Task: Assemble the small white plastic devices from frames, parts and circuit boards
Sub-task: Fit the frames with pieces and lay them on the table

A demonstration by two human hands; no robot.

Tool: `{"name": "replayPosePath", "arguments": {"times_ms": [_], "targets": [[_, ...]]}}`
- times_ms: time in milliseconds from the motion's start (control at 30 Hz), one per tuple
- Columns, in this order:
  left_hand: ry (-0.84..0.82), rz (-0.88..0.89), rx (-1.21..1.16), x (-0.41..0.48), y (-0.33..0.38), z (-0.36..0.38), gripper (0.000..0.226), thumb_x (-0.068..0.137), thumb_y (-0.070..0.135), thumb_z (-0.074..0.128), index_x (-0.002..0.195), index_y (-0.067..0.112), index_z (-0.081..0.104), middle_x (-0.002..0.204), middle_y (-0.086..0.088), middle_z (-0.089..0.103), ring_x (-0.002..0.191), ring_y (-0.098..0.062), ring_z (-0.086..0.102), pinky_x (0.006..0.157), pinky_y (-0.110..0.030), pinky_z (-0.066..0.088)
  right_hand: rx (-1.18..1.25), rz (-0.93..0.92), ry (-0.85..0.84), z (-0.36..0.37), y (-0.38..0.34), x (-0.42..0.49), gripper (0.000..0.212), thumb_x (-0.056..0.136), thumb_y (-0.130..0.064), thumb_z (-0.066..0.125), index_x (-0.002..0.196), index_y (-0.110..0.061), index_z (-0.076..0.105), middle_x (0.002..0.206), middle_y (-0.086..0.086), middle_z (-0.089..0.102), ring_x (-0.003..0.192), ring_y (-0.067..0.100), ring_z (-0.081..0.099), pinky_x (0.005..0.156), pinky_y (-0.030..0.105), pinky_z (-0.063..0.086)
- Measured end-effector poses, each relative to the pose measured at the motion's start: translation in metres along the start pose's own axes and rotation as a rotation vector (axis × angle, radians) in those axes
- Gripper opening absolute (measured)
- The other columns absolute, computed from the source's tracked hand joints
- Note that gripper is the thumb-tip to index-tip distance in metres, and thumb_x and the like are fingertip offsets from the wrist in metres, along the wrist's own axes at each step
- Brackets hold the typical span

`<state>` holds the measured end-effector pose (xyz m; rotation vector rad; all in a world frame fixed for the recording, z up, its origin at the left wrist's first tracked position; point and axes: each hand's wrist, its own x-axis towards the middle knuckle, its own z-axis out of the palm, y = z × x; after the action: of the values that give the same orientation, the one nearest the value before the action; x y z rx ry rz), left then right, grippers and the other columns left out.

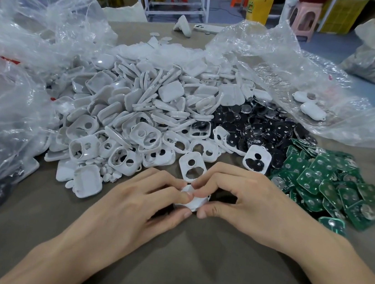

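Both hands meet over the brown table near its front middle. My left hand [148, 198] and my right hand [243, 197] together pinch one small white plastic device [194, 202], mostly hidden by the fingers. Just beyond the fingertips lies a white frame [190, 166] with two holes. A big heap of white frames and shells [138, 111] fills the table's middle. Black round parts [260, 125] lie right of that heap. Green circuit boards [326, 184] are piled at the right.
Crumpled clear plastic bags lie at the left [25, 61] and back right [308, 86]; two finished white devices [308, 103] rest on the right one. A white lid [87, 182] sits left of my hands. A drink cup [260, 6] stands at the far edge.
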<state>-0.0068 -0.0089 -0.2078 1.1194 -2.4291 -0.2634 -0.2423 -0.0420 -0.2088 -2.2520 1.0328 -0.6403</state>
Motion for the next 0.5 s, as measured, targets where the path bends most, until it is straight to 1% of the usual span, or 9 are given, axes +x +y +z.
{"name": "replayPosePath", "arguments": {"times_ms": [67,133,200,300,367,433,500], "targets": [[0.003,0.001,-0.004,0.0001,0.0006,-0.0006,0.019,0.101,0.038,0.06,0.105,0.025,0.073,0.114,0.015,0.063,0.109,0.001,0.058,0.092,-0.01,0.042,0.008,0.003,0.005,0.0003,0.0009,0.0008,0.013,0.081,-0.03,0.082,0.089,-0.027,0.072,0.116,-0.025,0.063,0.11,-0.007,0.059,0.092,0.016,0.045],[0.002,0.005,-0.006,0.0,0.0007,-0.0008,0.018,0.101,0.037,0.06,0.105,0.024,0.073,0.114,0.014,0.064,0.109,-0.001,0.06,0.091,-0.013,0.045,0.015,0.008,0.008,0.0,0.0007,0.0018,0.012,0.08,-0.029,0.083,0.087,-0.026,0.074,0.114,-0.025,0.064,0.111,-0.008,0.059,0.093,0.014,0.043],[0.001,0.009,-0.005,0.0003,0.0009,-0.0015,0.021,0.101,0.039,0.058,0.105,0.025,0.073,0.114,0.015,0.063,0.109,-0.001,0.06,0.091,-0.014,0.046,0.019,0.013,0.003,-0.0005,0.0001,0.0024,0.011,0.08,-0.029,0.083,0.087,-0.025,0.075,0.115,-0.025,0.064,0.11,-0.007,0.059,0.093,0.015,0.044],[-0.002,0.012,-0.001,0.0016,0.0019,-0.0018,0.023,0.1,0.04,0.056,0.104,0.026,0.073,0.114,0.017,0.062,0.109,0.0,0.059,0.093,-0.012,0.044,0.01,0.011,-0.006,-0.0008,-0.0011,0.0027,0.011,0.081,-0.029,0.083,0.087,-0.025,0.075,0.112,-0.022,0.066,0.108,-0.007,0.06,0.093,0.018,0.045],[-0.005,0.002,0.0,0.0009,0.002,-0.0013,0.023,0.101,0.041,0.056,0.105,0.026,0.073,0.114,0.016,0.062,0.108,0.001,0.058,0.093,-0.011,0.043,0.006,0.007,-0.005,-0.0007,-0.0017,0.0023,0.01,0.081,-0.029,0.083,0.086,-0.027,0.074,0.111,-0.022,0.067,0.108,-0.007,0.06,0.093,0.015,0.045],[-0.005,-0.03,-0.014,-0.0004,0.0013,-0.001,0.021,0.102,0.042,0.057,0.107,0.028,0.071,0.115,0.017,0.061,0.106,0.001,0.058,0.091,-0.013,0.043,0.015,0.023,-0.006,-0.0011,-0.002,0.0016,0.011,0.081,-0.031,0.082,0.085,-0.029,0.072,0.114,-0.025,0.064,0.11,-0.006,0.059,0.092,0.014,0.044],[-0.008,-0.076,-0.017,-0.0011,-0.0007,-0.0003,0.023,0.101,0.049,0.056,0.113,0.032,0.067,0.118,0.021,0.058,0.11,0.0,0.055,0.093,-0.017,0.042,0.013,0.052,-0.017,-0.0012,-0.0022,0.0014,0.012,0.082,-0.036,0.08,0.085,-0.036,0.068,0.12,-0.029,0.059,0.114,-0.005,0.056,0.095,0.018,0.043]]}}
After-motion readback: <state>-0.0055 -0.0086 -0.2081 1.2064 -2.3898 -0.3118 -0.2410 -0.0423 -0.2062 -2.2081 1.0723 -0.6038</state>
